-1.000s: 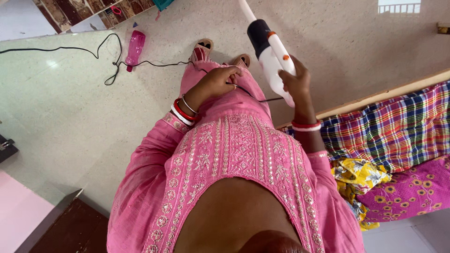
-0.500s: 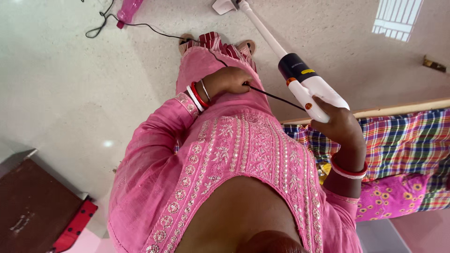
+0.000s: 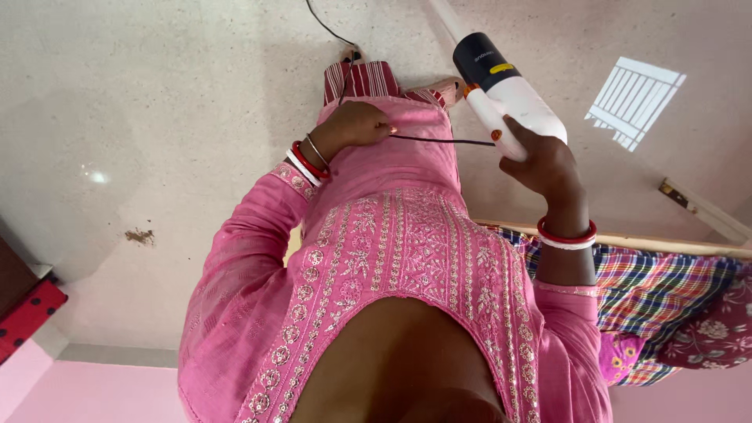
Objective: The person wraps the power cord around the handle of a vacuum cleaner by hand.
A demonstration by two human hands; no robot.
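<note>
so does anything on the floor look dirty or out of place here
One thing: a small brown smudge on the pale speckled floor, off to the left of the pink sleeve. It looks like dirt or a stain. The rest of the visible floor looks clean.

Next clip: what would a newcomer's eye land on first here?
The white and black stick vacuum at top centre-right, its handle gripped by the right hand. Next, the left hand against the pink embroidered tunic, pinching the thin black cord that runs across to the vacuum. A bright plaid cloth lies at the right edge, and a window's light patch falls on the pale floor.
</note>
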